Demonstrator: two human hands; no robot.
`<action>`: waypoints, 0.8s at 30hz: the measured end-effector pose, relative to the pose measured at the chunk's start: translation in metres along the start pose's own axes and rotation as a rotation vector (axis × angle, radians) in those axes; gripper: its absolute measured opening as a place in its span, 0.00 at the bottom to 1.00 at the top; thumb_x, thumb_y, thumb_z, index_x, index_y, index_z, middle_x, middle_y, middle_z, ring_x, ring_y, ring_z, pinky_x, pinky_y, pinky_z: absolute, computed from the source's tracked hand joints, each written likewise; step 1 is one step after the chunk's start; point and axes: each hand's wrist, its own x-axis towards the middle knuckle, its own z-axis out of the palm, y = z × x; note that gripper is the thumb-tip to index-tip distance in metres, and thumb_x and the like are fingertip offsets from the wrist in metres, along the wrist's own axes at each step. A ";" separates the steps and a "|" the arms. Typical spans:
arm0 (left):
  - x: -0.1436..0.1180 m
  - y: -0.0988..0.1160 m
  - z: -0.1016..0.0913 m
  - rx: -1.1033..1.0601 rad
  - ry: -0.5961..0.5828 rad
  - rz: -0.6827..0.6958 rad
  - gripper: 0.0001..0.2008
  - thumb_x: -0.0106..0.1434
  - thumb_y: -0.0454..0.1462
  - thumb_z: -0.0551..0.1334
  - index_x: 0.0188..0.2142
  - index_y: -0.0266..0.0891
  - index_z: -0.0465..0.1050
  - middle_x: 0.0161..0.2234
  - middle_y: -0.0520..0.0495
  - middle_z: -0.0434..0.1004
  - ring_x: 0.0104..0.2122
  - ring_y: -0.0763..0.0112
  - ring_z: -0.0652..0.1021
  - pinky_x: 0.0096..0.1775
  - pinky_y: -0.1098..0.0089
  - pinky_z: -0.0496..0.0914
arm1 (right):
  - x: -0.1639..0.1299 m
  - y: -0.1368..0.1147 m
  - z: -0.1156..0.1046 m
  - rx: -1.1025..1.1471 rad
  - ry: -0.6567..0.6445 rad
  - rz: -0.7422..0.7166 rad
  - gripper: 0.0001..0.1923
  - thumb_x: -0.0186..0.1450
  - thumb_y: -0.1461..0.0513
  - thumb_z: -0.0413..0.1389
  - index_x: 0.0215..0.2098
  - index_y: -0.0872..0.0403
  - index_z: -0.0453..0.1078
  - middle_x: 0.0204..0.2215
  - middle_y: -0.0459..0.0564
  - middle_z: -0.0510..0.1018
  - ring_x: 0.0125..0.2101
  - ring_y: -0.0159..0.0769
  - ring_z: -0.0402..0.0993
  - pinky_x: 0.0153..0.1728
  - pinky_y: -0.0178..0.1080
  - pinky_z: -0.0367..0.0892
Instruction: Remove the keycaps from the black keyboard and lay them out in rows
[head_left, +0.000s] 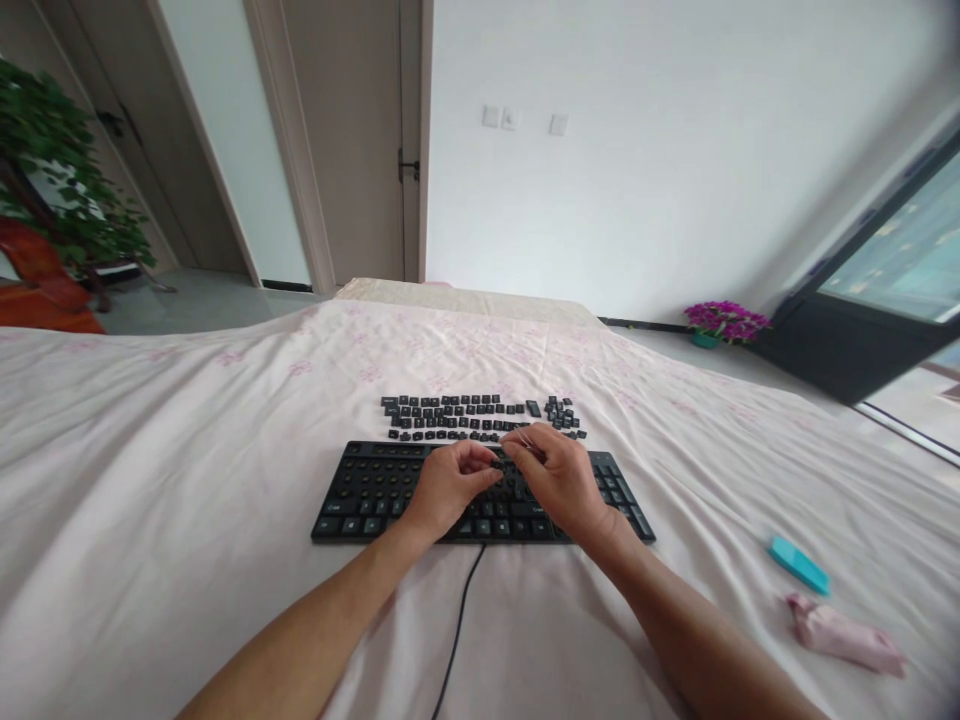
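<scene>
A black keyboard (pixel 337 500) lies on the cloth in front of me, with its cable running towards me. Many of its upper key positions are bare of caps, while the bottom row and the number pad at the right still carry theirs. My left hand (pixel 450 485) is closed in a pinch over the keyboard's middle, a small black keycap (pixel 498 464) at its fingertips. Beside it, my right hand (pixel 555 475) is closed round thin pale wires (pixel 521 435), like a wire keycap puller. Loose black keycaps (pixel 442 411) lie in rows just beyond the keyboard.
The surface is covered by a wrinkled pink floral cloth (pixel 187 500). To the right lie a turquoise flat object (pixel 799 565) and a rolled pink cloth (pixel 847 635). Purple flowers (pixel 726 320) stand on the floor, and a leafy plant (pixel 67 170) is at the left.
</scene>
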 end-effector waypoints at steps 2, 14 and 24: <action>0.000 -0.001 0.000 -0.035 -0.002 0.010 0.11 0.53 0.38 0.69 0.36 0.35 0.77 0.32 0.46 0.81 0.31 0.68 0.78 0.36 0.70 0.71 | 0.000 0.003 0.003 -0.057 -0.076 0.058 0.06 0.65 0.60 0.57 0.34 0.50 0.77 0.32 0.47 0.80 0.34 0.36 0.76 0.38 0.36 0.66; -0.002 -0.002 -0.002 -0.090 -0.002 0.003 0.13 0.53 0.36 0.69 0.38 0.36 0.76 0.32 0.46 0.81 0.32 0.67 0.80 0.37 0.69 0.72 | 0.002 0.012 0.006 0.049 -0.232 0.268 0.07 0.61 0.59 0.58 0.32 0.49 0.78 0.30 0.44 0.82 0.34 0.38 0.77 0.36 0.36 0.65; -0.004 0.003 -0.002 -0.021 0.061 0.050 0.13 0.56 0.35 0.65 0.42 0.36 0.74 0.32 0.47 0.80 0.33 0.69 0.79 0.39 0.69 0.72 | 0.024 0.038 -0.005 0.041 -0.192 0.251 0.07 0.60 0.59 0.56 0.31 0.52 0.76 0.29 0.45 0.81 0.32 0.37 0.76 0.34 0.37 0.65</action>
